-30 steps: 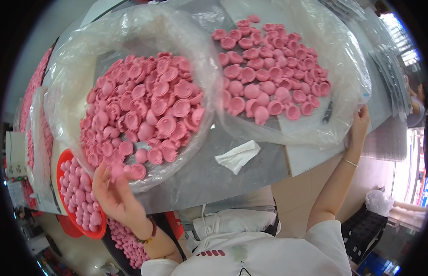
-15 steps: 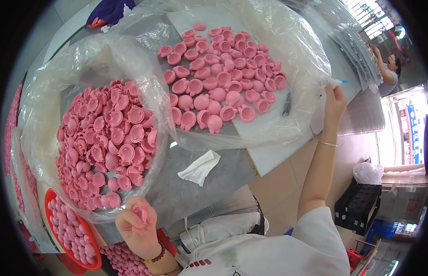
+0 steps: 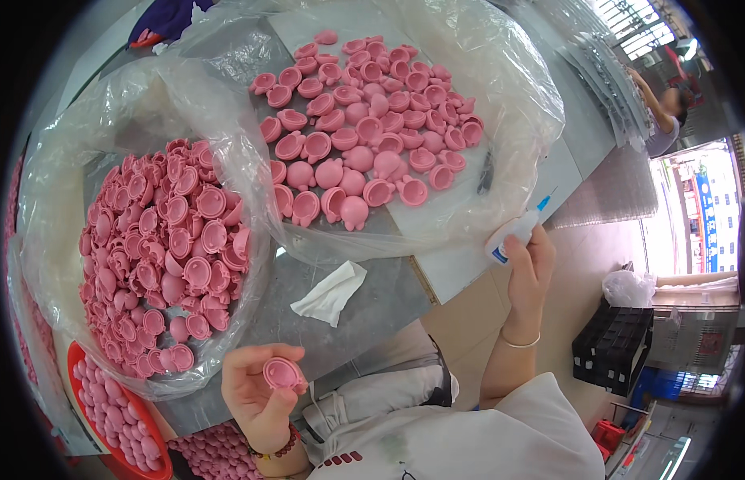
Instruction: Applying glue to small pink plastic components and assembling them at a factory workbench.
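My left hand [image 3: 260, 394] pinches a pink half shell [image 3: 281, 374] between thumb and fingers, its hollow side facing up, low in front of my body. Farther right, my right hand [image 3: 528, 276] is closed round a small white glue bottle [image 3: 512, 238], which is tilted with its thin blue needle tip [image 3: 544, 202] pointing up and to the right. Ahead of my left hand lies a large heap of pink half shells [image 3: 172, 248] in a clear plastic bag. More pink shells [image 3: 364, 136] are spread over the table beyond, some hollow side up, some dome up.
A crumpled white tissue [image 3: 331, 293] lies on the grey table [image 3: 372, 308]. A red basin [image 3: 75, 376] of pink rounded pieces stands at the lower left. Clear plastic sheeting [image 3: 540, 88] rings the shells. Black crates [image 3: 612, 348] stand at right; another person [image 3: 664, 120] is at far right.
My right hand has come nearer and leftward, bringing the glue bottle into clear view. My left hand has turned and moved slightly right, showing the shell's hollow. The view has shifted a little.
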Available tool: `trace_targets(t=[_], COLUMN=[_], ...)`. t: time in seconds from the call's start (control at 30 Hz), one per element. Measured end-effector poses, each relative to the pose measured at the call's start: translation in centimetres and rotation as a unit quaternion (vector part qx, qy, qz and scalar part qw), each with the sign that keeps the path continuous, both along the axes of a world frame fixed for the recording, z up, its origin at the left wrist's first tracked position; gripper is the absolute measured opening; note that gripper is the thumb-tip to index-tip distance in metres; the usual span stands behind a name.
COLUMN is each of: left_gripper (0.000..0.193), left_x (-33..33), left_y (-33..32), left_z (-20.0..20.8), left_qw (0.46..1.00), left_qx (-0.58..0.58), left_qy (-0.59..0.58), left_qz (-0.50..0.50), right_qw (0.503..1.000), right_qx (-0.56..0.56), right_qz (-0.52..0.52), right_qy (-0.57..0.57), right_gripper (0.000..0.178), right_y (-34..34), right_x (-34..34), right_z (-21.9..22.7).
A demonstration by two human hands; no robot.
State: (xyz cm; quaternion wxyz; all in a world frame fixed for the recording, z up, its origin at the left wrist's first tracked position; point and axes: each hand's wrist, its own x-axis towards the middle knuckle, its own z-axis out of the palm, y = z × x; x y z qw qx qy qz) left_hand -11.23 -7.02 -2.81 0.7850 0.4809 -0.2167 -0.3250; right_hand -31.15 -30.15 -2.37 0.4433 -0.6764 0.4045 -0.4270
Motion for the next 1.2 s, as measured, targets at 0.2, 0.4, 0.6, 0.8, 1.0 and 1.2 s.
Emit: trace_targets(t=[0.2,0.4,0.6,0.8,1.0,1.2], left_gripper=[0.029,0.033,0.027,0.026,0.023,0.025], left_x=[0.6,0.8,1.3,1.0,1.3,1.7], left_y=[0.8,-0.3,0.0,0.0,-0.1,0.5], left_z=[-1.0,-0.6,-0.3,-0.2,-0.5,-0.9], left_qw=[1.000,0.999,0.995,0.996,0.995,0.988], left_qx=[0.003,0.018,0.010,0.024,0.001,-0.030], left_qy=[0.028,0.005,0.047,0.053,0.021,0.044], left_qz=[-0.013,-0.029,-0.084,-0.068,-0.094,-0.141], right_qw=[0.937,0.763,0.648,0.641,0.640,0.630], right_qx=[0.204,0.366,0.348,0.361,0.352,0.347], right_qz=[0.247,0.414,0.464,0.446,0.448,0.455], right_qy=[-0.141,-0.335,-0.493,-0.510,-0.515,-0.525], right_gripper=[0.027,0.027,0.029,0.034,0.033,0.028], right_y=[3.9,6.1,6.9,7.0,7.0,7.0], right_x=[3.2,7.7,9.2,8.8,8.6,9.0], right_z=[1.7,1.3,2.0,1.9,2.2,2.1])
